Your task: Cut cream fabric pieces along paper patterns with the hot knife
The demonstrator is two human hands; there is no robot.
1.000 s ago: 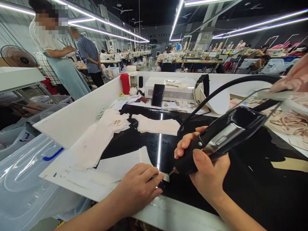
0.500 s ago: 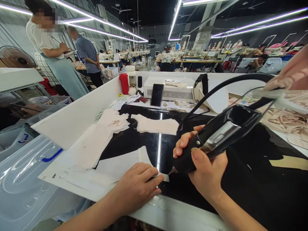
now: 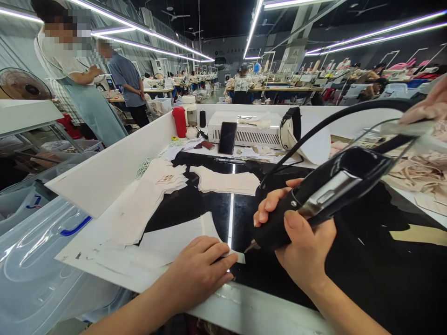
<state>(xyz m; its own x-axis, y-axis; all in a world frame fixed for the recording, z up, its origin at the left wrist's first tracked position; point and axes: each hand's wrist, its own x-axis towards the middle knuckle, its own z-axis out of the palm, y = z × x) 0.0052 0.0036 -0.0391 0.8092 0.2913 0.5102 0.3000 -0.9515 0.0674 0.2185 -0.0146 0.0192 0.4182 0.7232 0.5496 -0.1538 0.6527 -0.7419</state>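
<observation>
In the head view, my left hand (image 3: 200, 267) lies flat, fingers out, on the right end of a white curved fabric piece (image 3: 181, 237). The narrow end of that piece pokes out past my fingertips. My right hand (image 3: 300, 237) is wrapped around a black corded handheld cutter (image 3: 324, 195), tilted with its small pointed metal tip down. The tip is close to the end of the fabric; whether it touches I cannot tell. A stack of pale pieces (image 3: 146, 200) lies to the left, and a smaller stack of pale cut pieces (image 3: 228, 181) lies beyond my hands.
A co-worker's hand (image 3: 428, 104) grips clear plastic by the cable. Beyond the black work surface (image 3: 370, 270) stand a white vented box (image 3: 258, 135), a phone (image 3: 227, 137) and a red cup (image 3: 179, 122). Pale fabric strips (image 3: 415, 177) are heaped right. Clear bins (image 3: 42, 270) stand left.
My right hand and the cutter's body have shifted slightly to the right, while the tip stays by the fabric end. The other person's hand has moved right. My left hand has not moved.
</observation>
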